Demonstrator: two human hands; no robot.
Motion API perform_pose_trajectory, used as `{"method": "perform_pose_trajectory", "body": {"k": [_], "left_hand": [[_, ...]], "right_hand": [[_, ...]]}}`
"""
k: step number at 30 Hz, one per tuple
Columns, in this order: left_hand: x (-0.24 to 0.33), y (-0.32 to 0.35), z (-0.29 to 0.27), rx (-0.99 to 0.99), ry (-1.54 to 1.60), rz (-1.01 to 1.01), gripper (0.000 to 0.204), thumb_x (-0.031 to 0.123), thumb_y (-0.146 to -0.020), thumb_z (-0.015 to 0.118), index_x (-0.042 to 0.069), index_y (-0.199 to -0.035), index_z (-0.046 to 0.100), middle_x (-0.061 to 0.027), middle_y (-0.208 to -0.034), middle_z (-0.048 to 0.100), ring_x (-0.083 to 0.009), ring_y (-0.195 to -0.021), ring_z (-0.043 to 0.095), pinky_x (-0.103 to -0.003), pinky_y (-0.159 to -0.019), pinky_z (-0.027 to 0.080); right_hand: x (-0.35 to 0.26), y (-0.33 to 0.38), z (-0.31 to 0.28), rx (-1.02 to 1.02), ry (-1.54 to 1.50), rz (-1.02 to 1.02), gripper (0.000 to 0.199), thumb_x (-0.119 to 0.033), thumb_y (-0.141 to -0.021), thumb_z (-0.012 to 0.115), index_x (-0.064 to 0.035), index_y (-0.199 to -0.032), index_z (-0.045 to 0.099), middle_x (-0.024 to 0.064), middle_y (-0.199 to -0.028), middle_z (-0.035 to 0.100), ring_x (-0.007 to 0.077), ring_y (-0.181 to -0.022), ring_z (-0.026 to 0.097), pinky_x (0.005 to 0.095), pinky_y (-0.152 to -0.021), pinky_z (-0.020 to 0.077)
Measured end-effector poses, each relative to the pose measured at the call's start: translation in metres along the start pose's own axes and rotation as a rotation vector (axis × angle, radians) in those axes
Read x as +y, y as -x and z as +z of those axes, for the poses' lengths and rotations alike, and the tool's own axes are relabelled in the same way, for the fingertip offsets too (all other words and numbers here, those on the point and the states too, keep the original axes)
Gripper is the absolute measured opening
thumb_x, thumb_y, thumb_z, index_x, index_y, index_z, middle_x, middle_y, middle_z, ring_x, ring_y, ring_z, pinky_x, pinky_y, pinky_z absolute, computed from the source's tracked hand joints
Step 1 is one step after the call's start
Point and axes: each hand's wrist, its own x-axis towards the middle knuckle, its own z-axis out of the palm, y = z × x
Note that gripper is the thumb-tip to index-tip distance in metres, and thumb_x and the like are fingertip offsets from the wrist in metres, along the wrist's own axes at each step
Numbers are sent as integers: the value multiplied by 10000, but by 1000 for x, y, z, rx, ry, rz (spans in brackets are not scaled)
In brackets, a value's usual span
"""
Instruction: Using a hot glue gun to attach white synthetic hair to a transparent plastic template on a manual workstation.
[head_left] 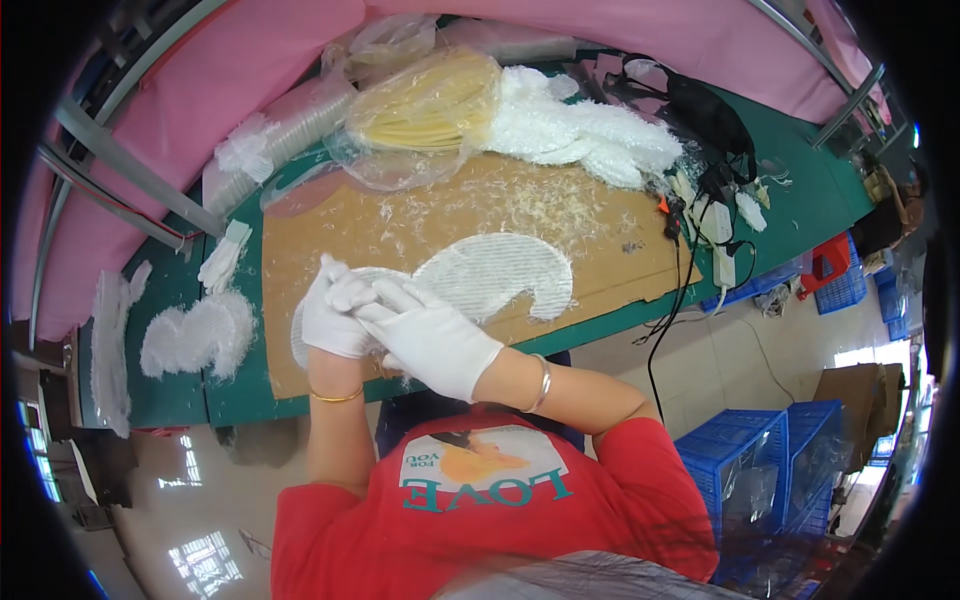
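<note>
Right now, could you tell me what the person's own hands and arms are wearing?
Both the left hand and the right hand wear plain white fabric gloves ending at the wrist. A thin gold bangle circles the left wrist, a silver bangle the right. The forearms are bare; short red T-shirt sleeves begin near the shoulders.

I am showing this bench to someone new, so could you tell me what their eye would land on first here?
First, the two white-gloved hands, left hand and right hand, meeting over a curved white mesh piece on the brown cardboard sheet in the middle of the green table. Behind it lie a clear bag of yellow strips and a heap of white fluffy pieces, with pink cloth across the back.
</note>
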Motion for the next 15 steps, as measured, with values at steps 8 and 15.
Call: {"method": "perform_pose_trajectory", "body": {"k": [8, 15], "left_hand": [[67, -18, 23, 165, -2255, 1029, 407, 451, -952, 538, 67, -861, 636, -81, -749, 565, -216, -674, 556, -359, -642, 470], [145, 63, 27, 192, -2760, 1025, 429, 121, -914, 506, 69, -1316, 648, -77, -1330, 666, -303, -1200, 617, -397, -959, 493]], "right_hand": [[-13, 72, -99, -194, -6, -302, 618, -128, -906, 630, 3, -1474, 425, 206, -1561, 381, 402, -1465, 331, 516, -1179, 312], [-32, 88, -178, 800, -1762, -502, 599, -480, -1025, 509, -61, -1452, 483, 268, -1503, 439, 453, -1300, 534, 619, -1020, 452]]}}
